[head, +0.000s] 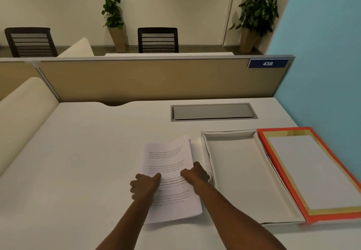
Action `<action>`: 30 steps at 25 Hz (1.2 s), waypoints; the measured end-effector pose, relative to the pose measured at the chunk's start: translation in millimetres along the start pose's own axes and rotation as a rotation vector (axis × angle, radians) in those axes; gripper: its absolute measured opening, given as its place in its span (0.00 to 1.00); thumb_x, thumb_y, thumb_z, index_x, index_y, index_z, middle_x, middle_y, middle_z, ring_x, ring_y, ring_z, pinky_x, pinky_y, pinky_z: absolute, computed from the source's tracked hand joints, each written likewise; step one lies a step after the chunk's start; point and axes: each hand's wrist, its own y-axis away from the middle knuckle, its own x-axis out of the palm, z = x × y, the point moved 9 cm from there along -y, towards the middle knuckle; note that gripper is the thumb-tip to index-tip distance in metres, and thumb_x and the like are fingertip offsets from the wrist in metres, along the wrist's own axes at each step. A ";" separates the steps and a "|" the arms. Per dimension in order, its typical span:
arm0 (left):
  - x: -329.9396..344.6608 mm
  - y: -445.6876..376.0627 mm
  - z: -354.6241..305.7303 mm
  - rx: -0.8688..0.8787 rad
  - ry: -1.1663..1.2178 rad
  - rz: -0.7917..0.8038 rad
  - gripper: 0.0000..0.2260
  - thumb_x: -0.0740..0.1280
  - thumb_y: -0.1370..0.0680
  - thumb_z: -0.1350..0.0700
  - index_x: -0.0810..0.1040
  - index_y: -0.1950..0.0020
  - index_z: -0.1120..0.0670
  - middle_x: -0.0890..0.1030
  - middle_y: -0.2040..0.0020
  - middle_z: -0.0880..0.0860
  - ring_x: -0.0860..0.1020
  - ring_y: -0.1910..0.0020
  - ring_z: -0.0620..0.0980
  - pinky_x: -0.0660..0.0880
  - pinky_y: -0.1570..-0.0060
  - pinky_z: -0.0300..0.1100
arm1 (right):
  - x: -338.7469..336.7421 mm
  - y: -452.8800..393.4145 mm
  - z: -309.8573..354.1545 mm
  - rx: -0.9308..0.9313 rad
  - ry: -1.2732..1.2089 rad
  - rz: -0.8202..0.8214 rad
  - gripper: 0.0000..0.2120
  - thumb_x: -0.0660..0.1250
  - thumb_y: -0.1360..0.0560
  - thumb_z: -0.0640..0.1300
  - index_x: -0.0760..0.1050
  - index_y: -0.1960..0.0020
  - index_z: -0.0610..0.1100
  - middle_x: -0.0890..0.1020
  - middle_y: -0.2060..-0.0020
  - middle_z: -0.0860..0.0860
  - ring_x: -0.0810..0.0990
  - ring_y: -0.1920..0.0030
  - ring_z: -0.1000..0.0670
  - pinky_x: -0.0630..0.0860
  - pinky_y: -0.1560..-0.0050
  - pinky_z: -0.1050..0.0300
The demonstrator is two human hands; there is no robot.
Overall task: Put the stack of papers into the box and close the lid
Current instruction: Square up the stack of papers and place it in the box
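Both grips rest on the stack of papers (172, 179): left hand (145, 186) at its left edge, fingers curled, thumb pressed on the top sheet; right hand (196, 174) at its right edge, thumb on top, fingers apparently tucked under the edge; neither is a full lift grasp yet, more a pinch at the margins, and I cannot tell whether the underside is caught.

Stack lies flat on the bench (88, 161), toward the near edge, right of centre, just beside the left wall of the box (244, 171); printed text faces up; far edge looks slightly fanned.

Step in hand, as judged: gathering and squaring the papers before the lift; insertion not begun.

Containers: box tray open, interior pale and bare, nothing in it; hinged lid (316, 171), orange-bordered with a gold band, lies flat open to the right of the tray, toward the bench's right edge, a white panel showing inside it.

Next move calls for: a firm hold on both long edges so the sheets do not splay; a lift clear of the tray's left wall; a shift rightward, set down square; then the lid swung leftward over the tray.
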 end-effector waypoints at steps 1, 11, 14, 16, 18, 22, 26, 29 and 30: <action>0.6 -0.2 -0.1 0.005 -0.005 0.003 0.38 0.73 0.28 0.41 0.63 0.28 0.60 0.66 0.29 0.63 0.67 0.29 0.65 0.68 0.30 0.61 | 2.1 -0.7 -1.2 -0.006 -0.028 0.010 0.25 0.71 0.33 0.49 0.70 0.37 0.46 0.80 0.43 0.46 0.80 0.47 0.45 0.79 0.51 0.52; -0.6 -2.9 5.3 -0.002 0.017 -0.011 0.38 0.74 0.28 0.42 0.64 0.28 0.61 0.66 0.28 0.63 0.66 0.28 0.65 0.68 0.30 0.62 | 3.4 9.6 18.6 -0.249 0.026 0.079 0.26 0.73 0.27 0.48 0.65 0.35 0.46 0.80 0.42 0.48 0.82 0.46 0.46 0.80 0.50 0.54; -2.3 -4.3 7.0 -0.004 0.039 -0.013 0.38 0.74 0.28 0.42 0.64 0.28 0.61 0.67 0.29 0.63 0.67 0.29 0.65 0.69 0.31 0.62 | 6.2 15.4 30.5 -0.348 0.099 0.060 0.28 0.71 0.26 0.53 0.61 0.33 0.49 0.79 0.43 0.48 0.83 0.48 0.46 0.81 0.52 0.55; -3.4 -3.2 8.4 -0.002 0.046 -0.011 0.38 0.75 0.29 0.42 0.65 0.28 0.60 0.67 0.30 0.63 0.68 0.30 0.64 0.70 0.31 0.62 | 4.1 14.8 29.2 -0.314 -0.018 0.049 0.29 0.70 0.26 0.53 0.57 0.32 0.52 0.79 0.45 0.47 0.83 0.50 0.46 0.82 0.52 0.54; -4.3 -1.6 6.7 0.010 0.035 -0.004 0.38 0.75 0.29 0.42 0.64 0.28 0.59 0.67 0.30 0.62 0.68 0.30 0.64 0.70 0.31 0.63 | 1.6 9.1 17.0 -0.185 -0.249 0.067 0.30 0.71 0.26 0.51 0.57 0.31 0.53 0.79 0.45 0.47 0.84 0.51 0.45 0.83 0.52 0.52; -6.4 1.2 5.0 0.022 0.015 0.032 0.38 0.74 0.29 0.42 0.64 0.27 0.59 0.67 0.29 0.61 0.67 0.29 0.64 0.70 0.31 0.62 | 13.8 -4.0 1.1 -0.020 -0.457 0.218 0.19 0.71 0.25 0.42 0.76 0.37 0.36 0.85 0.45 0.41 0.86 0.50 0.42 0.84 0.47 0.47; -11.3 2.3 5.3 0.013 0.003 0.070 0.38 0.73 0.29 0.39 0.65 0.27 0.59 0.68 0.29 0.61 0.68 0.30 0.63 0.71 0.33 0.58 | 10.4 1.7 19.4 -0.144 -0.422 0.232 0.18 0.70 0.24 0.39 0.77 0.35 0.40 0.84 0.42 0.43 0.86 0.49 0.43 0.84 0.47 0.48; -10.8 -6.6 11.8 -0.031 0.067 0.132 0.40 0.66 0.29 0.30 0.71 0.30 0.60 0.74 0.33 0.61 0.74 0.35 0.63 0.74 0.34 0.57 | 1.1 16.6 31.8 -0.190 -0.497 0.279 0.17 0.70 0.23 0.39 0.77 0.35 0.40 0.84 0.42 0.43 0.86 0.49 0.42 0.84 0.49 0.47; -10.0 -7.7 13.8 -0.037 0.116 0.159 0.41 0.62 0.29 0.27 0.73 0.33 0.60 0.77 0.37 0.61 0.77 0.38 0.62 0.76 0.35 0.57 | -2.9 22.4 36.4 -0.205 -0.522 0.299 0.17 0.70 0.23 0.38 0.77 0.36 0.40 0.84 0.43 0.43 0.86 0.48 0.41 0.84 0.48 0.46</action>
